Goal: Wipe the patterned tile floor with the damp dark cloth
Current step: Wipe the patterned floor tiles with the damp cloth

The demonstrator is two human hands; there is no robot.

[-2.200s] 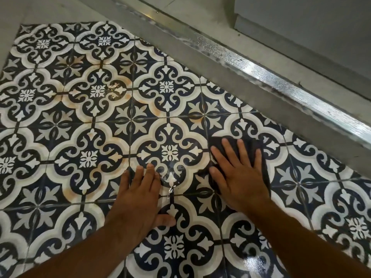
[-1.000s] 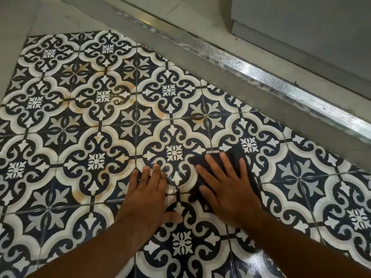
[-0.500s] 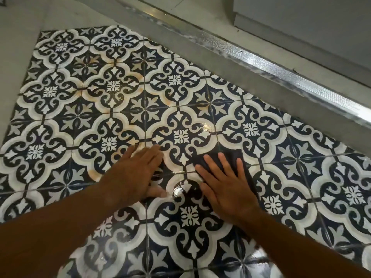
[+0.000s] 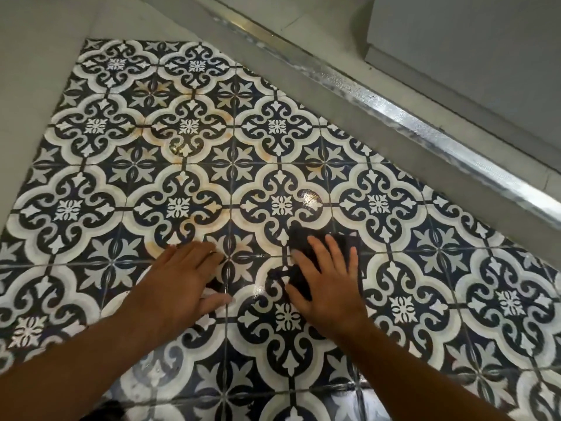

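Patterned tile floor (image 4: 188, 129) fills the view, edged at upper right by a metal threshold strip (image 4: 425, 117). Right hand (image 4: 324, 278) lies flat, fingers spread, pressing the dark cloth (image 4: 306, 241) to the tiles — gripping nothing. Left hand (image 4: 182, 278) rests beside it, fingers extended, palm down on bare tile.

A ribbed silver metal threshold strip (image 4: 394, 112) runs diagonally across plain grey concrete flooring (image 4: 349, 123). Beyond it stands a flat grey panel (image 4: 470, 41).

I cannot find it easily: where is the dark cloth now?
The dark cloth lies flat under the right hand, centre-right, on the patterned tile floor.
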